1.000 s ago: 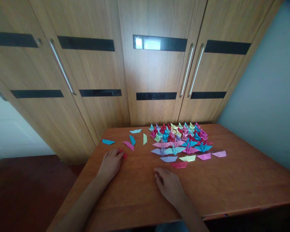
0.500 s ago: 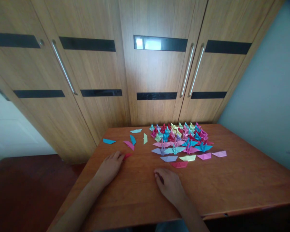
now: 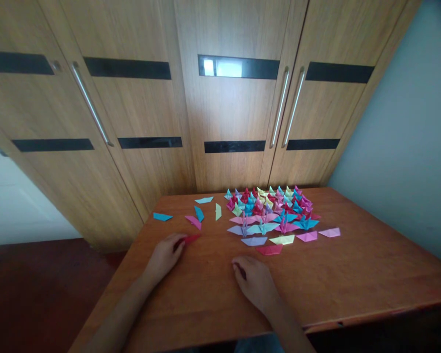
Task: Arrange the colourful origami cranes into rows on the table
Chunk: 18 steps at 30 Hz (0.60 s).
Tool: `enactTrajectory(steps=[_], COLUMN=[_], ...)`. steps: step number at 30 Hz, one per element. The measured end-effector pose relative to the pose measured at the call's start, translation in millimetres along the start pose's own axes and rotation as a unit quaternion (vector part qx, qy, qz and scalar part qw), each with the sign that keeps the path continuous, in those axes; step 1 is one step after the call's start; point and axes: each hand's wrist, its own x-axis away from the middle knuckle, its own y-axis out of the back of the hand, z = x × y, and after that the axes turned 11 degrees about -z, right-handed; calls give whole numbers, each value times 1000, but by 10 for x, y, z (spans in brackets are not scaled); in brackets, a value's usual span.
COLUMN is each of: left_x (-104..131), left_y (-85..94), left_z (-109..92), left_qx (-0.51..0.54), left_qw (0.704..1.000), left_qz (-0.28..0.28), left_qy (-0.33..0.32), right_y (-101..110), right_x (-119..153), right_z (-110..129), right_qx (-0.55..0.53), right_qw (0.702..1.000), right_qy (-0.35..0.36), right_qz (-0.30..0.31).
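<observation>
My left hand (image 3: pixel 166 253) is at the left of the wooden table, its thumb and fingers closed on the near end of a red folded paper piece (image 3: pixel 192 239). Resting on the table in the middle, my right hand (image 3: pixel 253 279) has its fingers curled in with the thumb against them; no object shows in it. Beyond that hand lies another red folded paper piece (image 3: pixel 269 250), in front of a lilac one (image 3: pixel 254 241) and a pale yellow one (image 3: pixel 282 239). Past the left hand are a pink folded piece (image 3: pixel 193 222) and a blue one (image 3: pixel 199 213).
Several rows of colourful paper cranes (image 3: pixel 266 206) stand at the table's back. More flat folded pieces lie around, among them a blue one (image 3: pixel 162 216) at far left and a light pink one (image 3: pixel 330 232) at right. A wooden wardrobe (image 3: pixel 235 117) rises behind the table (image 3: pixel 353 274).
My left hand has closed its thumb and fingers on the red folded piece, and more of that piece now shows. My right hand keeps its pose. The view has shifted slightly.
</observation>
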Motion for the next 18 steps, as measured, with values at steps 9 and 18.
enactTrajectory(steps=[9,18], left_x=[-67,-64], left_y=[-234,-751], left_z=[-696,-1126], left_qx=[227,360], left_qw=[966,909], left_qz=[92,202], left_qy=[81,66], right_y=[4,10], right_x=[-49,-61], right_z=[-58,-172], right_qx=[-134,-169], right_qw=[988,967], right_qy=[-52,-140], right_qz=[-60,-134])
